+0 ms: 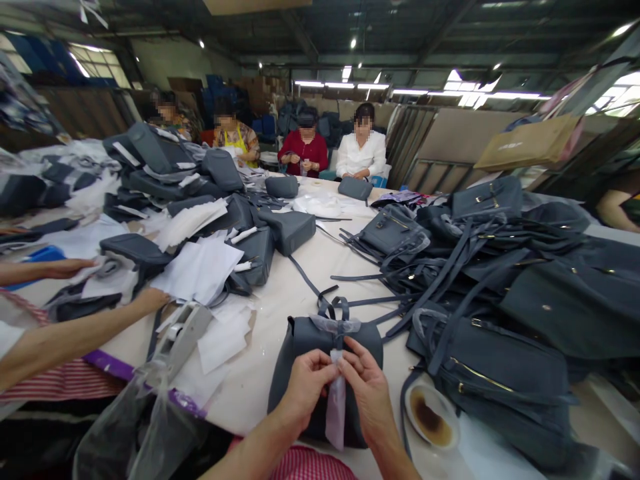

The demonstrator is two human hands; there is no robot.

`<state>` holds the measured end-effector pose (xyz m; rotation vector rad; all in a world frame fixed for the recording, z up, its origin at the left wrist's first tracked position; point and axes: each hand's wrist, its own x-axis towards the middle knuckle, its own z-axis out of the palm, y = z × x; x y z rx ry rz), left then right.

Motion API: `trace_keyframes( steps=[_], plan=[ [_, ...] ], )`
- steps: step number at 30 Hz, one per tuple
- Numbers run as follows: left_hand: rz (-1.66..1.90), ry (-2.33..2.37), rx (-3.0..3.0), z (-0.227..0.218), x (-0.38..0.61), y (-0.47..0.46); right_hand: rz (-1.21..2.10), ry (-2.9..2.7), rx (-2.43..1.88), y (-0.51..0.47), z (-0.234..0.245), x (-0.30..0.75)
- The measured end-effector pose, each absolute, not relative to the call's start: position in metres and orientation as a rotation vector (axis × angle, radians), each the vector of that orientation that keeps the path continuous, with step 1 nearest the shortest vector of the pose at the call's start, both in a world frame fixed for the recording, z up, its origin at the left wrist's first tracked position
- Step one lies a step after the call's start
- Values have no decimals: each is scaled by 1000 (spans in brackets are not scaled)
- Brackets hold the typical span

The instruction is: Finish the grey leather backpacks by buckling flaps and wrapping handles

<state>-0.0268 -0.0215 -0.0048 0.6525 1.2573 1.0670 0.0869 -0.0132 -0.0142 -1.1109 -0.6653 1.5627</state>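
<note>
A dark blue-grey backpack stands at the table's near edge, directly in front of me. Down its middle hangs a strip of thin whitish wrapping. My left hand pinches the upper part of this strip between thumb and fingers. From the other side my right hand grips the same wrapping, fingertips close to the left ones, with its index finger up against the strap. More clear plastic film lies over the top of the backpack by its handle loop.
Dark backpacks with gold zips pile up on the right, beside a bowl of brown liquid. Bags and white paper sheets heap on the left. A co-worker's arms reach in there, near a tape dispenser. Several people sit opposite.
</note>
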Motion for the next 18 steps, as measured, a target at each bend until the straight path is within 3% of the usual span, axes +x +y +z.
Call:
trace_keyframes(
  steps=[13,18],
  plan=[
    [1154,1096,423,-12,-15,-14,1390,-740,-1167,-1,-13,80],
    [1155,1204,387,-10,-17,-3,887,-876,-1575,-12,-17,170]
  ],
)
